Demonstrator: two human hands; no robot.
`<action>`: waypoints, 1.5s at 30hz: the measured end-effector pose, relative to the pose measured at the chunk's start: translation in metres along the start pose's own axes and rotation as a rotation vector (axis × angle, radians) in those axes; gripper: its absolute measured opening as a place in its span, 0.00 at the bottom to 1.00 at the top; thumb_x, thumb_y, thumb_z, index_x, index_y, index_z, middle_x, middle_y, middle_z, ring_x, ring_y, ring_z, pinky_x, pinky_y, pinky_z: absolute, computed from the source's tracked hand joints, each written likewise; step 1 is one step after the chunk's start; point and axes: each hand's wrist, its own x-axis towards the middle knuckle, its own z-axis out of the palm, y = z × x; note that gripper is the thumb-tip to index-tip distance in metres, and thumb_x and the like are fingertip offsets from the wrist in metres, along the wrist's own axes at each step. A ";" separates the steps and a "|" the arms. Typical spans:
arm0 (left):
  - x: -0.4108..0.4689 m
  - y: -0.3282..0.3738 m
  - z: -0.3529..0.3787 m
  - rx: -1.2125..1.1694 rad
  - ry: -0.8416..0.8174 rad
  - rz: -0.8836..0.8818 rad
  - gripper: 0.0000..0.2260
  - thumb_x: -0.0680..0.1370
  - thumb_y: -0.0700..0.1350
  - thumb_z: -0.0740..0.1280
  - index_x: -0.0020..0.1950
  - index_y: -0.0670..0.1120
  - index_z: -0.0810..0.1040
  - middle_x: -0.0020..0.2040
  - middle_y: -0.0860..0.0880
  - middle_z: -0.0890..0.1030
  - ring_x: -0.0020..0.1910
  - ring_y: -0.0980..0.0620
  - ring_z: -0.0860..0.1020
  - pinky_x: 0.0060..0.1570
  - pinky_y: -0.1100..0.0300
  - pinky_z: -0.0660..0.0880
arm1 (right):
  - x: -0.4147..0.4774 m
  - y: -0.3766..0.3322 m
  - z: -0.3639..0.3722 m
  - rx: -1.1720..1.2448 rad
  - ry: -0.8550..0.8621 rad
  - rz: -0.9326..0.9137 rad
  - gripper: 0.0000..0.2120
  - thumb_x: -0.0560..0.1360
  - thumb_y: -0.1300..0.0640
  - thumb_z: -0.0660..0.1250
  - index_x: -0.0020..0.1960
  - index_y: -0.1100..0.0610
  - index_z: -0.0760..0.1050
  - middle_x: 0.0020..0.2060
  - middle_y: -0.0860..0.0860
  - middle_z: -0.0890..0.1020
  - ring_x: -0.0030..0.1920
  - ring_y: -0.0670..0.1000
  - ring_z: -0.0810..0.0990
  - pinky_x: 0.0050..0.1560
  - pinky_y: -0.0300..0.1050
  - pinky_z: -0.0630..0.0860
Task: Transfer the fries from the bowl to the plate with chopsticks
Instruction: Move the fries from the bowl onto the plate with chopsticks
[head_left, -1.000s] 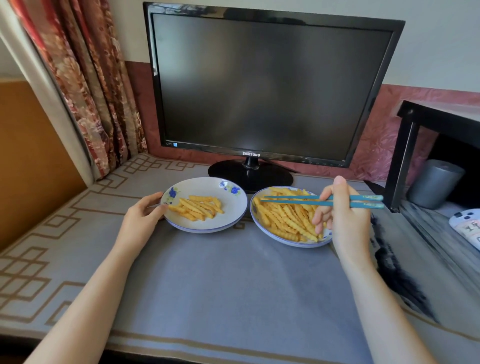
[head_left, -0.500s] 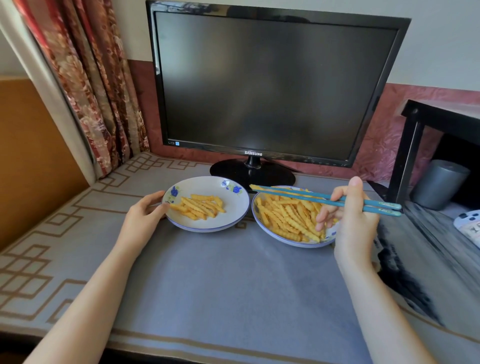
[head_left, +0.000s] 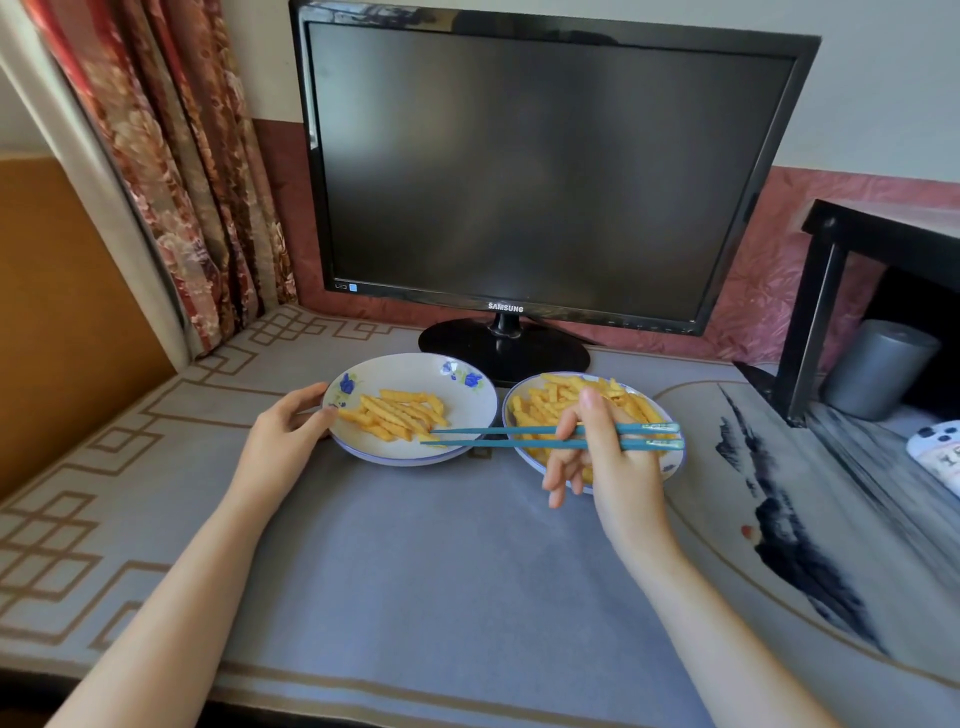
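View from the head camera, read left to right. My left hand (head_left: 283, 431) holds the left rim of the plate (head_left: 415, 371), thumb above and fingers (head_left: 324, 413) curled against the edge, steadying it. The plate sits toward the far edge of the worktop (head_left: 415, 571), about midway along it, and carries a small loose heap of fries (head_left: 400, 415). The chopsticks (head_left: 519, 436) lie nearly level, with their tips over the plate's near right part, at the edge of that heap. I cannot tell whether a fry is pinched between the tips. Just beside the plate on the right, the bowl (head_left: 670, 467) holds a larger pile of fries (head_left: 545, 405), partly hidden by my right hand (head_left: 608, 457), which grips the chopsticks near their decorated ends; its lower fingers hang loose. Judged from the two piles, the transfer is under way but less than half done, and most fries are yet to be carried across.
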 end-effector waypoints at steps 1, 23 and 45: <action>0.000 0.000 0.000 -0.001 0.001 0.002 0.14 0.78 0.42 0.66 0.64 0.47 0.76 0.52 0.49 0.81 0.46 0.57 0.80 0.58 0.54 0.74 | 0.000 -0.002 -0.002 0.006 0.014 -0.002 0.21 0.83 0.52 0.54 0.34 0.59 0.71 0.21 0.59 0.76 0.19 0.55 0.73 0.23 0.37 0.65; 0.000 0.001 0.002 0.013 0.013 0.009 0.14 0.78 0.42 0.65 0.64 0.48 0.76 0.52 0.52 0.80 0.45 0.58 0.80 0.49 0.61 0.72 | 0.019 -0.020 -0.072 -0.046 0.236 -0.018 0.20 0.83 0.52 0.52 0.36 0.60 0.68 0.18 0.57 0.74 0.15 0.54 0.69 0.19 0.38 0.57; 0.000 0.000 0.001 0.013 0.007 0.014 0.15 0.78 0.42 0.66 0.65 0.47 0.76 0.53 0.50 0.80 0.47 0.54 0.80 0.53 0.59 0.71 | 0.011 -0.013 -0.045 -0.106 0.205 -0.053 0.20 0.83 0.50 0.54 0.37 0.59 0.70 0.21 0.58 0.76 0.19 0.55 0.73 0.22 0.37 0.64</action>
